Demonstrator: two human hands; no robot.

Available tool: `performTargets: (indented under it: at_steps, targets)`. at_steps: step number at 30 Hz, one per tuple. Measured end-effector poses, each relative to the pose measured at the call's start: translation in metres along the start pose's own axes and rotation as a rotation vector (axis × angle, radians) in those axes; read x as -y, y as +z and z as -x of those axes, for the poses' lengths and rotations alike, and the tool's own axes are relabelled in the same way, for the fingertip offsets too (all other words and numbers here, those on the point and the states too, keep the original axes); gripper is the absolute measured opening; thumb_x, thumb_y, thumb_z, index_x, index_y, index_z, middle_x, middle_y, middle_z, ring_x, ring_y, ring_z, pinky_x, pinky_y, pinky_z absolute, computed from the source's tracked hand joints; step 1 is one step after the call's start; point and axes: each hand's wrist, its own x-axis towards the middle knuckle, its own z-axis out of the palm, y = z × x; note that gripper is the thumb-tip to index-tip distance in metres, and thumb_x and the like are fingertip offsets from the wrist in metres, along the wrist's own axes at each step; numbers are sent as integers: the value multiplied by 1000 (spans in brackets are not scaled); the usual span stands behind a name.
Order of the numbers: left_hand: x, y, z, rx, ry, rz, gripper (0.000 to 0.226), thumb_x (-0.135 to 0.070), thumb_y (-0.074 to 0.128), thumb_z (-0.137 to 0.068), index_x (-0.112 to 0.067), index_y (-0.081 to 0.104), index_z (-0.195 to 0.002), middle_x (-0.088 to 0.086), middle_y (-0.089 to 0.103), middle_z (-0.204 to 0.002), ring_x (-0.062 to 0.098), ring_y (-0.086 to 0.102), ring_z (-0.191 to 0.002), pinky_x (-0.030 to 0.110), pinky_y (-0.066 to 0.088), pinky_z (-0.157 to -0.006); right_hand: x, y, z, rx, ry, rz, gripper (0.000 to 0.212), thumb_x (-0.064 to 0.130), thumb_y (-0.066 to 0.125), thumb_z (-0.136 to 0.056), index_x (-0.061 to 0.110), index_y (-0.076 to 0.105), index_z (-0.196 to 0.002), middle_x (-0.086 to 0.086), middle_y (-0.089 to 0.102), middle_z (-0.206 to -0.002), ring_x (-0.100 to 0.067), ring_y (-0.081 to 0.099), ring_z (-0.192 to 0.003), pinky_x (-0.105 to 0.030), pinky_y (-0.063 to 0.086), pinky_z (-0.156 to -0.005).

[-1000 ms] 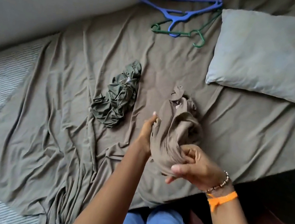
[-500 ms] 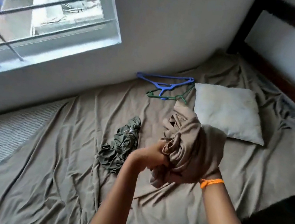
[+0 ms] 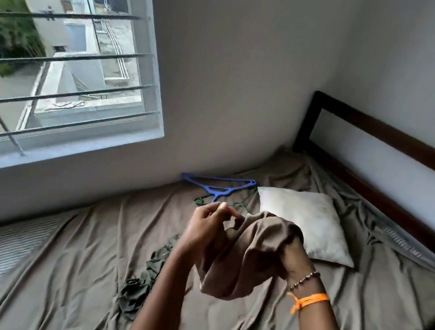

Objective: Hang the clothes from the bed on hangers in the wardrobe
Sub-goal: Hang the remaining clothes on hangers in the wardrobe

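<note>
Above bed [image 3: 255, 329], both hands seemingly grip brown garment [image 3: 249, 259].

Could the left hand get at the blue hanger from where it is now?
Probably not at once. The left hand is up off the bed, pinching the brown garment together with the right hand. The blue hanger lies uncovered beyond it by the wall, so the path looks free once it lets go.

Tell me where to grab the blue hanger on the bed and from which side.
Take the blue hanger by its long straight bar, coming from above on the wall side. It lies flat on the bed sheet, and its hook end is crossed with the green hanger, so a grip there would likely snag both.
</note>
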Motion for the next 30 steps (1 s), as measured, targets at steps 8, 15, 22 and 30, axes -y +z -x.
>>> performTargets:
  at_steps: [8, 15, 22, 30]
  targets:
    - [-3, 8, 9, 473, -25, -272, 50, -17, 77, -79, -22, 55, -123, -5, 58, -113, 5, 57, -105, 20, 46, -93, 6, 4, 13, -3, -111, -177, 36, -14, 35, -92, 8, 62, -90, 9, 70, -70, -13, 64, -79, -11, 50, -64]
    - [2, 16, 18, 281, 43, -55, 16, -3, 56, -77, -18, 62, -79, -23, 64, -61, -14, 53, -64, 12, 42, -64, 25, 1, 13, 76, -326, -60, 29, -16, 60, -80, 11, 64, -90, 2, 69, -87, 3, 64, -80, -13, 48, -77]
    - [-13, -12, 10, -95, 81, 424, 36, 2, 38, -90, -14, 70, -93, -1, 73, -89, 19, 63, -91, 26, 50, -83, 14, -33, 3, -258, -332, 25, 27, -5, 65, -82, 20, 62, -75, 2, 62, -76, 8, 57, -64, -6, 43, -66]
    - [-36, -39, -3, 17, 168, 214, 51, 12, 47, -65, -1, 61, -112, 11, 67, -105, 19, 63, -101, 21, 50, -84, 31, -46, -1, -214, -285, -261, 28, -8, 55, -86, 18, 56, -79, 2, 51, -72, -1, 47, -59, -15, 39, -59]
